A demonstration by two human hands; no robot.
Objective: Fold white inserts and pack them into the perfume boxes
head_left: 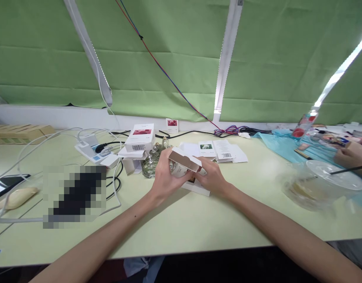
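White box (183, 159) is held up over the counter (183, 224) in the head view. I see my left hand (164, 173) and right hand (212, 175), each grip bent close around a side. Its walls are folded; one end isn't closed yet. Thin card looks smooth; shiny, round glass bottles (150, 163) sit behind.

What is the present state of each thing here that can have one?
Held box: open at the visible end.
Left hand: gripping the held box.
Right hand: gripping the held box.
Larger red-pictured box: barcode end closed.
Plastic cup: lidded, straw inserted.
Green blinds: lowered.
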